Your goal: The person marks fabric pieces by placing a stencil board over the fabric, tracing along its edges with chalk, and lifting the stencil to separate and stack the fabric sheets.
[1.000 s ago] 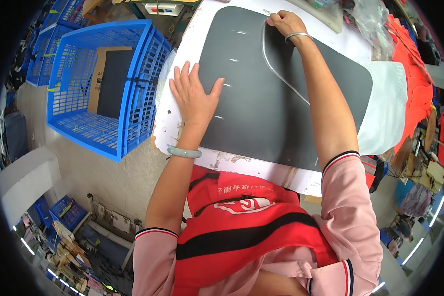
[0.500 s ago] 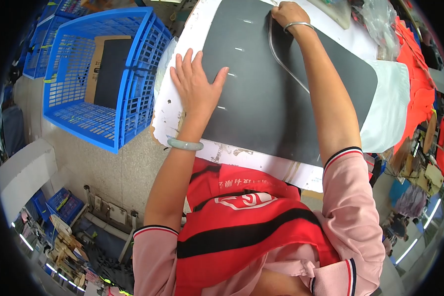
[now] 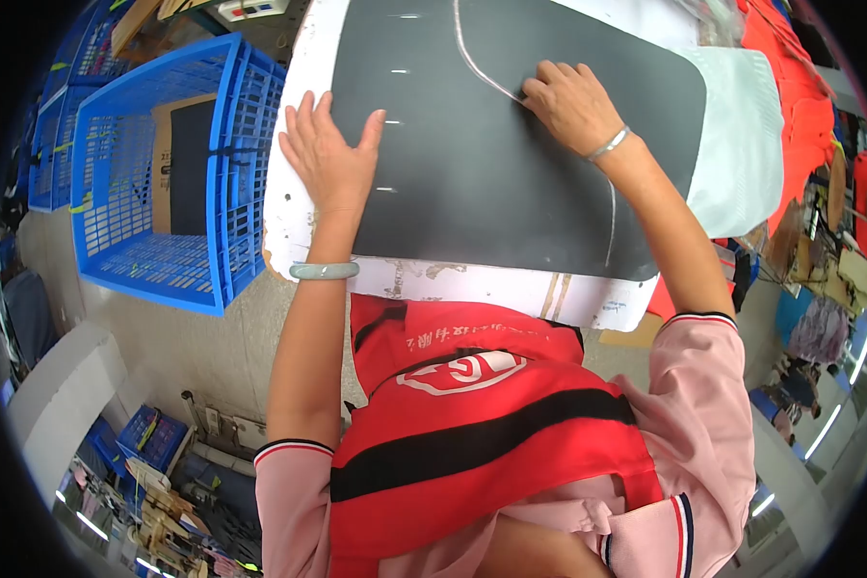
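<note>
A large dark grey sheet (image 3: 433,183) lies flat on the white table (image 3: 433,279). Short white marks run down its left part, and a pale curved line or strip (image 3: 479,72) crosses it from the top, passing under my right hand. My left hand (image 3: 332,154) rests with fingers spread at the sheet's left edge, partly on the white surface. On the curved line is my right hand (image 3: 573,106), its fingers bent together; what they hold, if anything, is hidden. Below my right wrist the line continues toward the sheet's lower edge.
A blue plastic crate (image 3: 217,183) stands left of the table, with cardboard and a dark sheet inside. Pale translucent material (image 3: 737,144) lies at the right beside orange-red cloth (image 3: 790,96). Farther off at lower left is another blue crate (image 3: 154,433).
My right hand has come down along the curved line from the sheet's top toward its middle. My left hand stays spread at the left edge. The camera view has shifted.
</note>
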{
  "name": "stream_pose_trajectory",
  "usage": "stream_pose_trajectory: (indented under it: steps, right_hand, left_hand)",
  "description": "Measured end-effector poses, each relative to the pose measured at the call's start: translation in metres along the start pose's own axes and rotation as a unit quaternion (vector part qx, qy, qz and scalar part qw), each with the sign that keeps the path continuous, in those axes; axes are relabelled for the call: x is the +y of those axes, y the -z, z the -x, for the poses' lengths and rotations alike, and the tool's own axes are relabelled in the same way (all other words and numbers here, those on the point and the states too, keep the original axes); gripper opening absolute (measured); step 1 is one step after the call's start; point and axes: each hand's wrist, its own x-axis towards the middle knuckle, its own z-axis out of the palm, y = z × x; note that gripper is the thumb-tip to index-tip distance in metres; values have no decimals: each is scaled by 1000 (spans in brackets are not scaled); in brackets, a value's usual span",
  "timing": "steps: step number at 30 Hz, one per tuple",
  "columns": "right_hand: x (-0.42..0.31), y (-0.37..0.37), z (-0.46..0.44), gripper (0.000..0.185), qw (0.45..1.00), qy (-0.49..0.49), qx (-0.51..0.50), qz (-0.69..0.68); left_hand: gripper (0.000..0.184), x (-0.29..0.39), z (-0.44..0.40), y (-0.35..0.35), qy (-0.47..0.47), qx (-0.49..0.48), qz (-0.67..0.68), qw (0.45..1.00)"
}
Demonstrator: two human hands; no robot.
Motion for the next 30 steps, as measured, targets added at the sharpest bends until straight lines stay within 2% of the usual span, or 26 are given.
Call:
stream_pose_trajectory:
  steps: [5, 8, 10, 11, 14, 18, 29, 30]
  right_hand:
    - [26, 3, 69, 10, 1000, -10, -21, 17]
    - [26, 2, 110, 10, 997, -68, -19, 18]
    - [17, 6, 135, 12, 987, -155, -30, 4]
    - [12, 6, 147, 12, 987, -160, -32, 6]
    - [-15, 5, 178, 16, 961, -271, -32, -45]
    - [-44, 6, 209, 19, 936, -336, -44, -92]
    - [-63, 12, 230, 21, 909, -390, -49, -136]
    - [-64, 13, 234, 24, 882, -427, -32, -194]
  left_hand:
    - [73, 0, -1, -1, -4, 7, -6, 1000]
    - [73, -3, -1, -2, -14, 4, -15, 1000]
    - [74, -4, -1, -3, -14, 3, -22, 1000]
    - [75, -4, -2, -2, -7, -13, -11, 1000]
    - [76, -4, -2, -3, -6, -14, -12, 1000]
    - [76, -1, -3, 2, -3, -28, 7, 1000]
    - [77, 1, -3, 4, 3, -36, 17, 999]
    - [77, 0, -3, 3, 6, -38, 12, 999]
